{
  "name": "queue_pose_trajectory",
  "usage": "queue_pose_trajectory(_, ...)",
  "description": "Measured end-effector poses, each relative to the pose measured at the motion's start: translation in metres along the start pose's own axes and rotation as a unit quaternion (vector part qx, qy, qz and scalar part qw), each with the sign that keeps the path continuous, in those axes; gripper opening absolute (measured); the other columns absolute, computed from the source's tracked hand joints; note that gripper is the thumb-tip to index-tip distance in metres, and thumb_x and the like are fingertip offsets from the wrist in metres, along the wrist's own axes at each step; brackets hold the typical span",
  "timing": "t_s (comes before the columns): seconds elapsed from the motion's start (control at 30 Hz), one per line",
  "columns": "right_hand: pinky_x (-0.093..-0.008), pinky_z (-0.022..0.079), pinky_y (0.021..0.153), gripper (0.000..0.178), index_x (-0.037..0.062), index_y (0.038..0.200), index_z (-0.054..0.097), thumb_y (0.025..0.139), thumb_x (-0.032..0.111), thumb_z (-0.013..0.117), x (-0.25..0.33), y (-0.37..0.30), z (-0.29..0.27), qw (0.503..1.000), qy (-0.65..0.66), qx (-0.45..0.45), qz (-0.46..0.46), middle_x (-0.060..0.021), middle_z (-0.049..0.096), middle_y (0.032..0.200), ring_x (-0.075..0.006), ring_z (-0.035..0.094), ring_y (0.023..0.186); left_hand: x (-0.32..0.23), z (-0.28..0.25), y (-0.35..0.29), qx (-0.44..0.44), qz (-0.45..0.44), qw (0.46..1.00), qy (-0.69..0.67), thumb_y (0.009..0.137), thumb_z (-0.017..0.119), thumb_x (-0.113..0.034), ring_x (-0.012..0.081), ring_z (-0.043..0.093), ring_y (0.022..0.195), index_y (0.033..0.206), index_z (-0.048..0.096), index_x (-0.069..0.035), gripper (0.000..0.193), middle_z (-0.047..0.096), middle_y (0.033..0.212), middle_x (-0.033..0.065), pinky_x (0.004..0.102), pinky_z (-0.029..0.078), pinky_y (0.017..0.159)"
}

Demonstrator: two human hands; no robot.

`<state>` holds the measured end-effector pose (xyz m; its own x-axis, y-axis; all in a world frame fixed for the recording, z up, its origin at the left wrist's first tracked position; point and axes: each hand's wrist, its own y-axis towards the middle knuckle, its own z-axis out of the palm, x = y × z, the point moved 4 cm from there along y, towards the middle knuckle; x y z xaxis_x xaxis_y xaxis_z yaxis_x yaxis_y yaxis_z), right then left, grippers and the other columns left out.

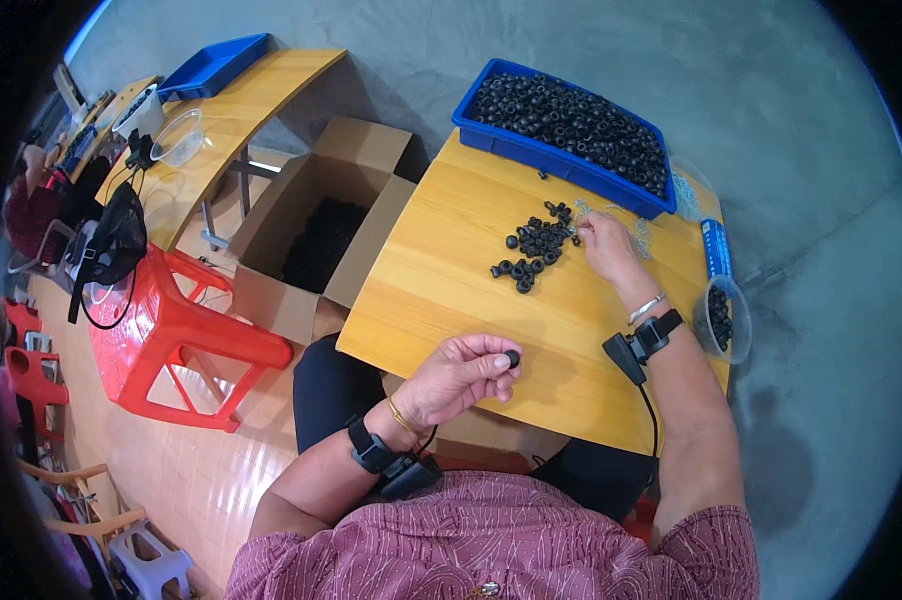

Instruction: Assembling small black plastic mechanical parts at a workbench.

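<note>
Nearest, left hand: the left hand (458,378) is curled over the near table edge, thumb and forefinger pinched on one small black rubber ring (512,358).
Ring, handling: it looks very light, soft and slightly grippy, I would judge; not fragile, but small enough to roll or pop away. A pinch across its outer rim, as here, seems the surest hold.
Table: the wooden table (441,290) has a smooth, pale top, so loose rings could slide on it.
Loose pile: a scatter of black rings (533,248) lies mid-table, beyond the left hand.
Right hand: the right hand (604,245) rests palm down just beside that pile, fingertips bent at its far edge; whether they grip anything I cannot tell.
Clear bits: small translucent pieces (639,236) lie by the right hand, too fine to identify.
Cup: a clear plastic cup (722,320) at the right edge holds dark pieces.
Farthest: a blue tray (561,135) heaped with black rings sits at the far edge.
</note>
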<state>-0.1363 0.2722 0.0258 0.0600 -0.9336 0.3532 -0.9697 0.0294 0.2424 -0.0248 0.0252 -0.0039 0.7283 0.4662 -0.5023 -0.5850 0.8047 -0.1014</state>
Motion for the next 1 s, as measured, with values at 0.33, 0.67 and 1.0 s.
queue_pose_trajectory(0.33, -0.041, 0.045, 0.073, 0.01, 0.0063, 0.088, 0.053, 0.078, 0.009, 0.054, 0.006, -0.002, 0.0, 0.999, -0.04, 0.025, -0.025, -0.0131, 0.057, 0.092, -0.0328, 0.056, 0.085, 0.0, -0.001, 0.002, 0.001, -0.001, 1.0, 0.004, 0.085, 0.053, -0.008, 0.0146, 0.055, 0.07, 0.103, 0.055, 0.001, 0.02, 0.057, 0.086, 0.0089, 0.0283, 0.048, 0.067)
queue_pose_trajectory(0.67, -0.0416, 0.044, 0.075, 0.021, 0.0068, 0.097, 0.048, 0.078, 0.007, 0.056, 0.011, -0.003, -0.003, 0.998, 0.0, 0.027, -0.057, -0.0156, 0.056, 0.095, -0.0341, 0.054, 0.091, 0.002, 0.002, 0.001, 0.009, 0.009, 1.0, 0.016, 0.085, 0.053, -0.009, 0.0144, 0.054, 0.07, 0.103, 0.055, 0.001, 0.02, 0.057, 0.087, 0.0091, 0.0279, 0.047, 0.068)
queue_pose_trajectory(1.0, -0.035, 0.046, 0.068, 0.016, 0.0038, 0.092, 0.054, 0.076, 0.001, 0.054, -0.014, -0.021, -0.006, 0.983, 0.179, 0.021, 0.026, -0.0126, 0.058, 0.078, -0.0266, 0.058, 0.076, 0.002, 0.001, 0.004, -0.003, 0.019, 1.0, -0.006, 0.086, 0.052, -0.008, 0.0147, 0.056, 0.069, 0.103, 0.055, 0.001, 0.019, 0.058, 0.086, 0.0096, 0.0268, 0.049, 0.067)
